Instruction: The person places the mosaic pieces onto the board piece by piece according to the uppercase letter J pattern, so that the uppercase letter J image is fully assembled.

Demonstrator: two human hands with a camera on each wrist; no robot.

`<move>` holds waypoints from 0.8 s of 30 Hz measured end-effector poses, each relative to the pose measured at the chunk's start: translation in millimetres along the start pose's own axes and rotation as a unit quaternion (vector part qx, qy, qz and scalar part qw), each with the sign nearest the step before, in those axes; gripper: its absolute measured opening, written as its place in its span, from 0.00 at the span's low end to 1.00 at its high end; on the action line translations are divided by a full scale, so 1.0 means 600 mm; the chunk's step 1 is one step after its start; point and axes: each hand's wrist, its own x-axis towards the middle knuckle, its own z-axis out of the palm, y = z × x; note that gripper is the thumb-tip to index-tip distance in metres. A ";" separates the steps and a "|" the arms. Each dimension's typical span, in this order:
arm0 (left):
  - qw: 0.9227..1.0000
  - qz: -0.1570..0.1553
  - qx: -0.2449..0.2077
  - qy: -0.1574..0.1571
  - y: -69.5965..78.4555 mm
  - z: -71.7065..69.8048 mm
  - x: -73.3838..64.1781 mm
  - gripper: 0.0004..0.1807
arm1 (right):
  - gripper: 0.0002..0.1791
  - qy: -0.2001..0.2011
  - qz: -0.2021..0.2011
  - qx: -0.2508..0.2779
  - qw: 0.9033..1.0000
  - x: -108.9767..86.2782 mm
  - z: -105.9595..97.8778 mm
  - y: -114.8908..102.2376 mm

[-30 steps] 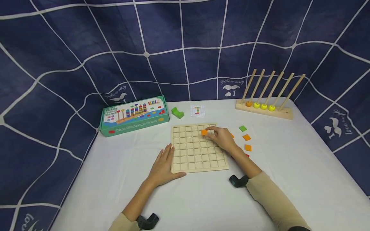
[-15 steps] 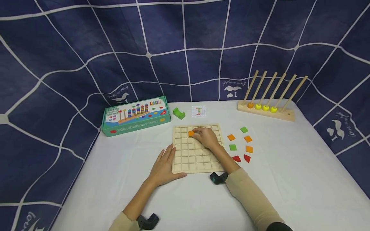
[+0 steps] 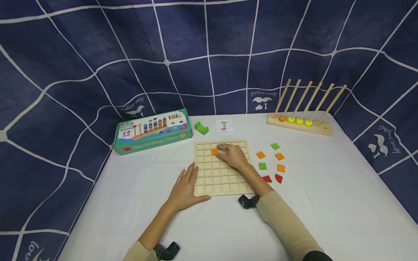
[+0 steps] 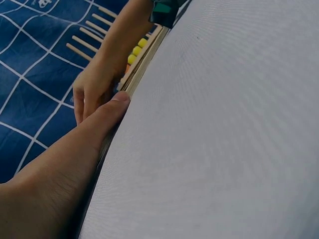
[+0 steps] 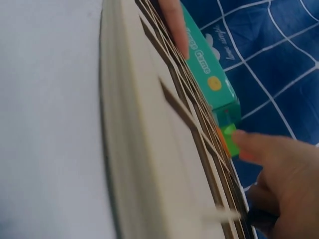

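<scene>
left hand [image 3: 183, 190], fingers straight, touches the board [image 3: 209, 179] at its 8 o'clock. loose tiles [image 3: 279, 156] lie at 3. right hand [image 3: 233, 155], fingertips nearly closed, pinches an orange tile [image 3: 213, 151] at 11. a card [image 3: 224, 125] lies beyond 12.

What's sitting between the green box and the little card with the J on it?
A green curved block sits between the green box and the card, touching neither; the head view shows that.
</scene>
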 end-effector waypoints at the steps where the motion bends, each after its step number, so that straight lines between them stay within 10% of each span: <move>1: 1.000 -0.003 -0.005 -0.002 0.001 0.000 -0.001 0.65 | 0.20 0.002 -0.003 0.013 1.000 -0.003 -0.004 0.001; 10: 0.999 -0.005 -0.032 0.011 0.003 0.004 -0.003 0.64 | 0.16 0.033 -0.018 0.049 0.998 -0.042 -0.077 0.026; 24: 0.999 0.008 -0.040 0.007 0.000 -0.001 0.001 0.65 | 0.19 0.147 0.046 -0.075 0.985 -0.101 -0.207 0.134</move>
